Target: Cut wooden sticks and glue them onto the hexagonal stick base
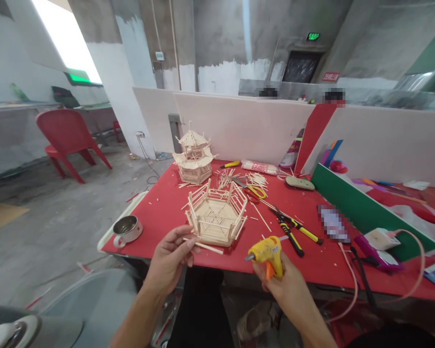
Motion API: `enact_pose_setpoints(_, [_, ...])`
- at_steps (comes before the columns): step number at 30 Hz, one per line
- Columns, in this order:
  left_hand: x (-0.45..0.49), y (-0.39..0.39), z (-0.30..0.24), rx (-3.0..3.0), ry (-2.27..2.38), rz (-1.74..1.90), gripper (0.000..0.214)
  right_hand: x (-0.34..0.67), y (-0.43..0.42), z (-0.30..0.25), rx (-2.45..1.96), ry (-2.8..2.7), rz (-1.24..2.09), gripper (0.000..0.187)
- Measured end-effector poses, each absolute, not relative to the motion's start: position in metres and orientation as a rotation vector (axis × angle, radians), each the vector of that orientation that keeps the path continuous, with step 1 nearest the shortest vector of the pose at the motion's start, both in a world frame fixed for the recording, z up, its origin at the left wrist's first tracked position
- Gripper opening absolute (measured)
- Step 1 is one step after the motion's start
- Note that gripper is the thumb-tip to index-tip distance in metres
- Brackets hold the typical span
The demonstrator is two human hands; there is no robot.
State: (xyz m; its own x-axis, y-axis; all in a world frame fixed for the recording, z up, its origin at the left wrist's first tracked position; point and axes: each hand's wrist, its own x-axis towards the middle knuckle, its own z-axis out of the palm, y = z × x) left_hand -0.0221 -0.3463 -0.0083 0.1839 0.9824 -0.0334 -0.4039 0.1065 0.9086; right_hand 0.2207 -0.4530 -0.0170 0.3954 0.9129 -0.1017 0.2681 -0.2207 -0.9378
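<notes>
My left hand [176,251] pinches a thin wooden stick [209,248] between thumb and fingers, just in front of a hexagonal stick frame [217,220]. That frame has a slatted floor and a railing of upright sticks round its edge. In my right hand [281,280] is a yellow glue gun [266,252] with an orange trigger, its nozzle pointing left, held at the table's front edge. Behind the frame stands a tiered pagoda model [193,157] made of the same pale sticks.
On the red table [155,212] lie yellow-handled pliers [293,232], scissors [255,191], loose sticks [255,181] and a bagged stick bundle [260,167]. A metal mug [127,229] sits at the left edge. A green board [369,205] borders the right, near a phone [333,223] and cables.
</notes>
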Motion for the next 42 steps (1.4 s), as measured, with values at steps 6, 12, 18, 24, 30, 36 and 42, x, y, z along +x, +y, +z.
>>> enact_pose_setpoints(6, [-0.019,-0.352,-0.011,0.828,0.865,1.177,0.055,0.206,-0.454,0.013,-1.681,-1.046,0.783,0.057])
enact_pose_setpoints(12, [-0.015,-0.355,-0.023,0.669,0.895,1.127,0.059,0.187,-0.405,0.04,-1.956,-1.346,-0.096,0.05])
enact_pose_setpoints(18, [-0.012,-0.354,-0.031,0.516,0.89,1.072,0.052,0.176,-0.373,0.041,-1.906,-1.604,-0.789,0.039])
enact_pose_setpoints(24, [-0.007,-0.351,-0.035,0.393,0.9,1.058,0.045,0.178,-0.366,0.043,-1.766,-1.78,-0.866,0.02])
enact_pose_setpoints(30, [-0.006,-0.351,-0.034,0.361,0.876,1.07,0.051,0.178,-0.362,0.039,-1.75,-1.812,-0.862,0.016])
enact_pose_setpoints(36, [-0.007,-0.35,-0.031,0.453,0.848,1.061,0.044,0.178,-0.359,0.037,-1.758,-1.835,-0.849,0.017])
enact_pose_setpoints(42, [-0.002,-0.358,-0.031,0.522,0.739,1.0,0.041,0.176,-0.359,0.036,-1.765,-1.855,-0.821,0.016])
